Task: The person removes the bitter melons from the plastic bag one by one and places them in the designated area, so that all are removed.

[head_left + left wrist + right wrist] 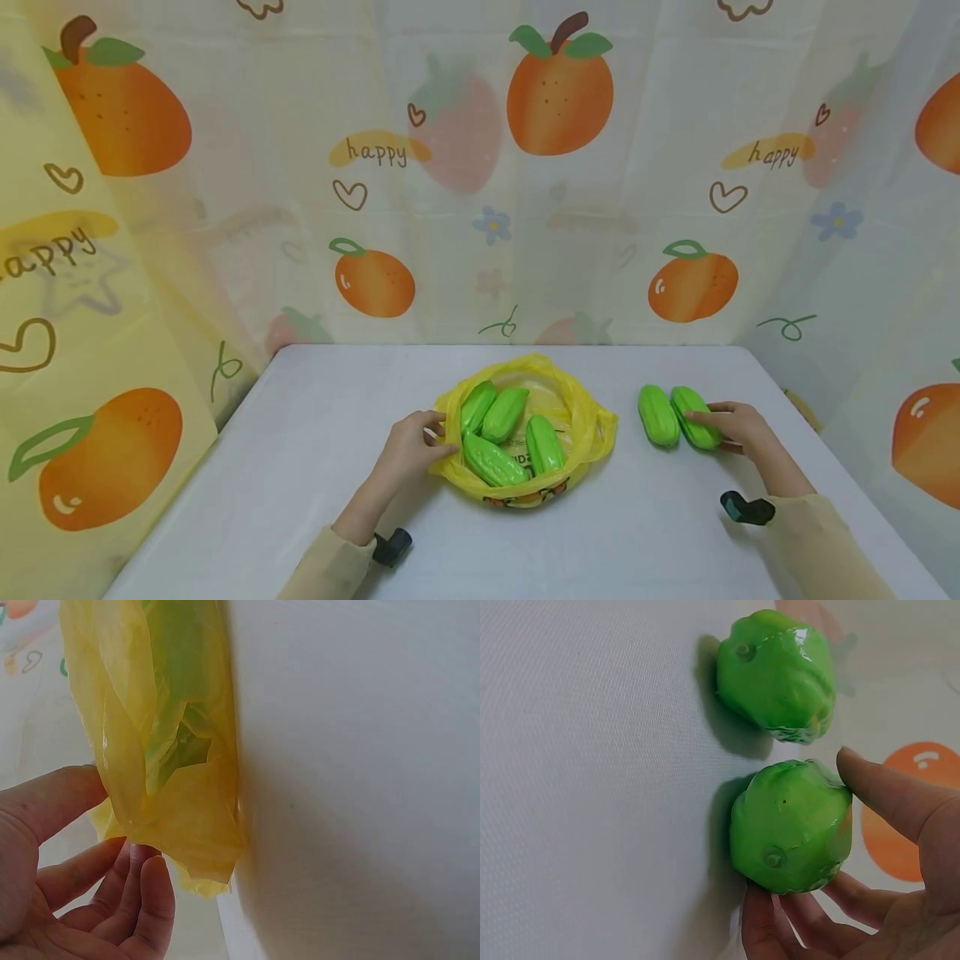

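Observation:
An upright yellow plastic bag point(592, 400) with a wide round mouth stands mid-table. Several glossy, ridged green gourds point(504, 415) lie inside it. My left hand point(416, 442) is at the bag's left rim. In the left wrist view its thumb and index finger meet the yellow film point(187, 817), through which green shows. To the right, my right hand point(738, 425) holds one green gourd point(791, 829) by its sides, thumb on one side and fingers on the other. This gourd rests on the table, beside another green gourd point(658, 415).
The white table point(300, 467) runs back to a curtain point(465, 275) printed with oranges and strawberries. Similar curtain hangs at both sides. Each wrist wears a small black camera point(393, 547).

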### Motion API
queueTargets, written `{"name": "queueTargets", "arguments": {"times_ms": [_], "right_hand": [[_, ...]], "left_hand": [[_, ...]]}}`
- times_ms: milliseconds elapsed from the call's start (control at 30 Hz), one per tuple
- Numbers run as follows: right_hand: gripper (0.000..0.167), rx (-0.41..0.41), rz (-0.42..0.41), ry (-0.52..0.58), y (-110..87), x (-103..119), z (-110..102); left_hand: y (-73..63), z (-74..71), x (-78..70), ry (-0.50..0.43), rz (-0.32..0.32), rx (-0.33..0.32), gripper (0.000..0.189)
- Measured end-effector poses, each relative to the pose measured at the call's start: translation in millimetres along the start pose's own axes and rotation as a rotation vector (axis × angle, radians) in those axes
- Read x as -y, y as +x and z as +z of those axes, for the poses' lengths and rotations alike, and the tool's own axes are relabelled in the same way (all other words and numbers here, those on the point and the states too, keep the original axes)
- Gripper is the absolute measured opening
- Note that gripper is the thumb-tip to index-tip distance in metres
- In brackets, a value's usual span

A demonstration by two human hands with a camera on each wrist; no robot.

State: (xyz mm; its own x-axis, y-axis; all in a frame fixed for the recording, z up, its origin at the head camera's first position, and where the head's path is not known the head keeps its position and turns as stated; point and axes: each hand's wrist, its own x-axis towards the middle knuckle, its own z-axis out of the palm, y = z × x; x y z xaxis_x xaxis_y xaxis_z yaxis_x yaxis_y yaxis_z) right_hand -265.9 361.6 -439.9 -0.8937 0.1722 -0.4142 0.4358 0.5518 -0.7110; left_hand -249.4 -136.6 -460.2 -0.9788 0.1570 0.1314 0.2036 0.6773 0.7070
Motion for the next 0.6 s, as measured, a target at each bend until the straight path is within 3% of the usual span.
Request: {"name": "queueTargets", "arguments": {"times_ms": [600], "right_hand": [[0.093,0.002,0.006,0.005,-0.2,-1.4,-2.4]], "left_hand": [[-0.4,-0.5,-1.6,-0.016,0.0,0.001,0.048]]}}
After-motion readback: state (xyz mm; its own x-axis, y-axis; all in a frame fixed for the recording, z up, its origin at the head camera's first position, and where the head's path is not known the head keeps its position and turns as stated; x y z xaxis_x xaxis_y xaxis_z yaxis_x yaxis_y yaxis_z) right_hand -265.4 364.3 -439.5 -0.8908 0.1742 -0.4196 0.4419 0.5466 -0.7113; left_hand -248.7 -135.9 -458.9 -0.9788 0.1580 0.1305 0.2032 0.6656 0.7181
